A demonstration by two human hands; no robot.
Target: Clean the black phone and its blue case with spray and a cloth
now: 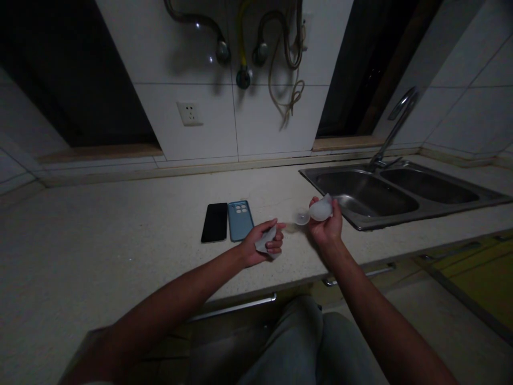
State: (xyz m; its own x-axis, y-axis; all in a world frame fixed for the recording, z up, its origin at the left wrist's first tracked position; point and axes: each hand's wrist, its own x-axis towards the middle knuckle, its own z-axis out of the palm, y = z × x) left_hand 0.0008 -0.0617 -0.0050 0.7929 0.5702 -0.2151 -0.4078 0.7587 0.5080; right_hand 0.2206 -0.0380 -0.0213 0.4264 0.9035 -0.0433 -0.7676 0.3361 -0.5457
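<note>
A pale speckled stone countertop (120,235) spreads under and to the left of both hands. Beyond the hands rises a white tiled wall (260,123). Just to the right of the right hand, a double-basin stainless steel sink (360,222) is set into the counter, its near corner almost touching that hand. A curved chrome tap (395,128) stands at the far side of the sink. High on the wall above the hands hang looped metal and yellow hoses (280,37), and a white wall socket (189,113) sits up to the left. Just left of the left hand two phones lie flat side by side on the counter: a black phone, screen up (215,222), and a blue phone, back up with its camera cluster showing (239,220), which is the nearer one. The left hand (260,247) is curled, its fingers closed on a small flat whitish-grey piece (266,239). The right hand (326,227), raised a little and apart from the left, grips a translucent white rounded object (321,209). A small clear round part (302,216) sticks out from that object toward the left hand. What either item is cannot be told in this dim light.
</note>
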